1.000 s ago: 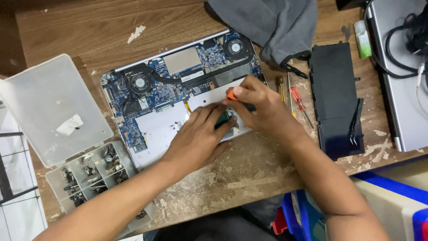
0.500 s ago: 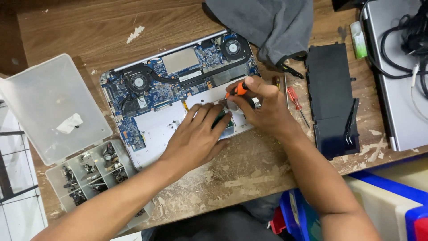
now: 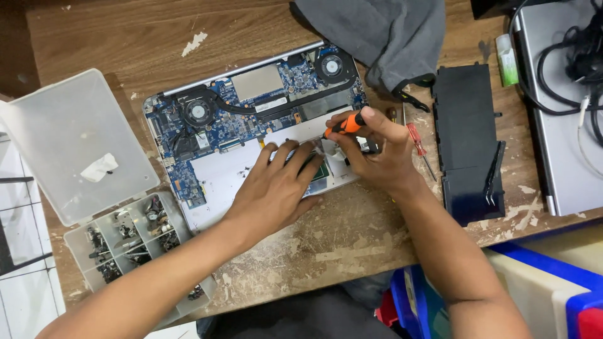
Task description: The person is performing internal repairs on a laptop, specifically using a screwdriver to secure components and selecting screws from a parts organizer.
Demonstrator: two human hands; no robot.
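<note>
Scarred wooden desk carries an opened laptop, boards bare, long axis running left-low to right-high. Black battery lies well right of it. My left hand rests flat on the laptop's pale lower panel, fingers spread, holding nothing. My right hand has fingers closed on an orange-handled screwdriver, tip pointing down-left onto the panel, handle up-right.

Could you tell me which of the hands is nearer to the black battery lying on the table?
Right. The right hand holds an orange screwdriver just left of the black battery; the left hand rests flat on the open laptop, farther left.
</note>
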